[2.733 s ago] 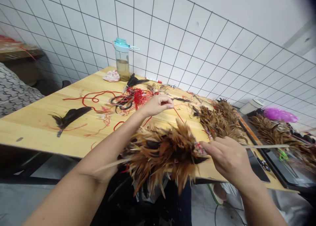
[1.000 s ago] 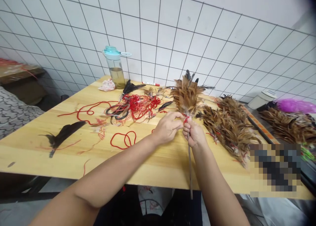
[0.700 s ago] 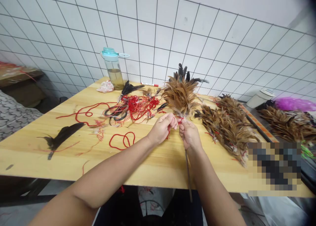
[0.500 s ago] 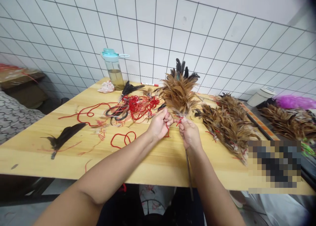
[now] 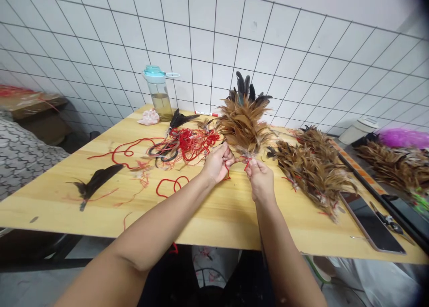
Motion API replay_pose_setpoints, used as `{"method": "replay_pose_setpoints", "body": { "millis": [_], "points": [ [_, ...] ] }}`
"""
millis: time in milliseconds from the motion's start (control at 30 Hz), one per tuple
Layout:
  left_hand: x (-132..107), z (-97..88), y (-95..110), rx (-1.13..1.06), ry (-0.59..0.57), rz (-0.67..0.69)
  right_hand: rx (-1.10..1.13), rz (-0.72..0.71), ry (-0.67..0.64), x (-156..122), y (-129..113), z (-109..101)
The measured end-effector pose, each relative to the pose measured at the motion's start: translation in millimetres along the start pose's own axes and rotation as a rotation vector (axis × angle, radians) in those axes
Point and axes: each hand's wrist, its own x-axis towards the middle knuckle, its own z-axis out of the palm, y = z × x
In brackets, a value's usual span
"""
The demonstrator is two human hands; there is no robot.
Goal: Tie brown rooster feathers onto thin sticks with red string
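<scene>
My left hand (image 5: pixel 217 164) and right hand (image 5: pixel 259 179) are close together, fingers curled, both pinching at the base of a feather bunch (image 5: pixel 243 121) that stands upright just above them. Red thread (image 5: pixel 247 165) shows at the pinch, but I can't tell whether it is knotted. As things lie, this bunch looks gathered and bound at the base, and the long feather strips (image 5: pixel 311 175) just beyond my right hand look strung with red already. Unused material seems to remain: a thread tangle (image 5: pixel 184 144) beyond my left hand and a loose dark feather (image 5: pixel 98 180) farther left on the table (image 5: pixel 208 217).
</scene>
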Motion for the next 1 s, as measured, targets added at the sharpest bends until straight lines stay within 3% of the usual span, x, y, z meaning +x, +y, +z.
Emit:
{"method": "replay_pose_setpoints", "body": {
  "millis": [233, 400, 633, 867, 1000],
  "points": [
    [-13, 16.9, -5, 0.406, 0.029, -0.069, -0.413, -0.265, 0.05, -4, 9, -6],
    [-20, 19.5, 7, 0.742, -0.122, 0.004, -0.573, -0.393, 0.124, -15, 4, 2],
    [-22, 18.4, 11, 0.851, -0.038, 0.026, -0.874, -0.434, 0.212, -33, 0, 18],
    [-21, 17.3, -1, 0.763, -0.022, 0.065, -0.763, -0.363, 0.233, -35, -5, 19],
    [-19, 15.0, -3, 0.679, -0.058, 0.085, -0.437, -0.209, -0.034, -26, -15, 9]
  ]
}}
